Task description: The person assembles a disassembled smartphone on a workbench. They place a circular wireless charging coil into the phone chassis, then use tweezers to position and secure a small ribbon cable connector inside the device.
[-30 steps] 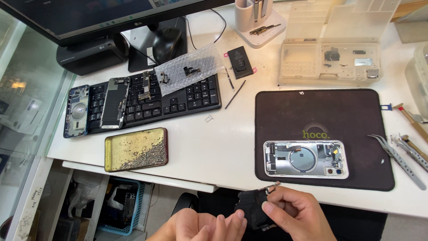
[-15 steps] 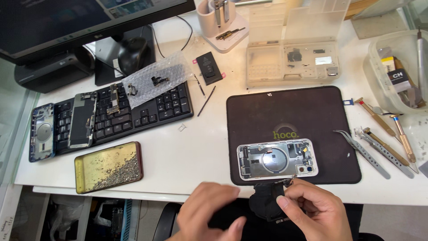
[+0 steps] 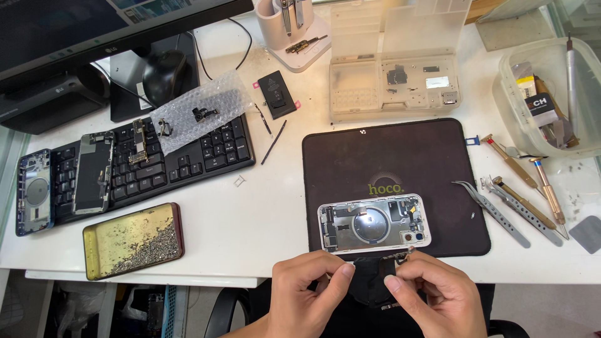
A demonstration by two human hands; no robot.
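- Raised since a moment ago, up from the lap to the near edge of the black mat (image 3: 438,156); suggests closer work right at the phone, though the connection itself is too small to tell.
- Lying face-open on the mat's near edge: white phone housing (image 3: 374,223), round coil and camera parts showing, just above both hands.
- Left hand (image 3: 310,291): thumb and forefinger nearly closed, pinching one side of a small black part (image 3: 379,275).
- Right hand (image 3: 432,294): thumb and forefinger pinched on the part's other side, tips reaching the housing's lower edge.
- Held between the two hands, just below the housing: that black part, dark and flat, partly hidden.
- Far right, clear plastic tub (image 3: 510,106): packets and a long pen-like tool inside.
- Behind the mat, clear parts box (image 3: 394,81), lid up: a few small components in its compartments.
- Left, gold tin tray (image 3: 131,241): heap of tiny metal bits toward its near-right corner.
- Top, white tool cup (image 3: 275,25): tweezers standing in it.
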